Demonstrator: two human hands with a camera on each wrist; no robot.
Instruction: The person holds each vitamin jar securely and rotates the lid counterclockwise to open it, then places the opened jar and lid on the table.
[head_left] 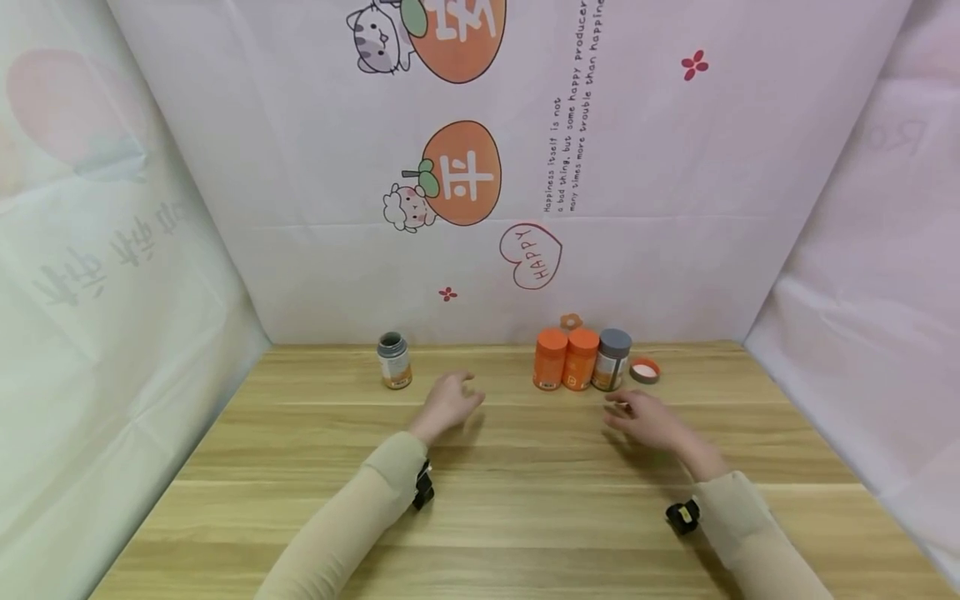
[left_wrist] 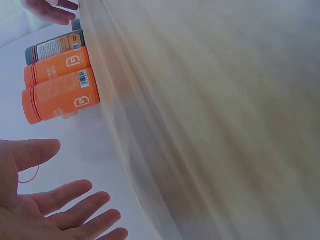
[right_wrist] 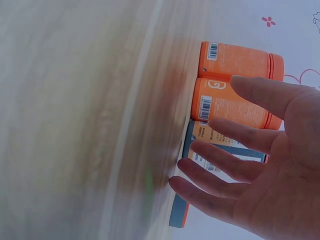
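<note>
My left hand (head_left: 450, 404) hovers over the table between an uncapped grey jar (head_left: 395, 367) on its left and a row of capped jars on its right. In the left wrist view its thumb and fingers (left_wrist: 75, 190) are spread and hold nothing. My right hand (head_left: 645, 418) is in front of the row's right end, fingers extended, palm bare in the right wrist view. That row has two orange jars (head_left: 550, 362) (right_wrist: 232, 102) and a jar with a grey lid (head_left: 611, 362), side by side and upright. Beside them lies a loose orange-and-grey lid (head_left: 644, 371), its white inside facing up.
The wood-grain table (head_left: 510, 492) ends at the back against a printed white cloth wall (head_left: 637, 208). More white cloth hangs at the left side (head_left: 90, 333) and the right side (head_left: 847, 317). The jars and the lid stand near the back edge.
</note>
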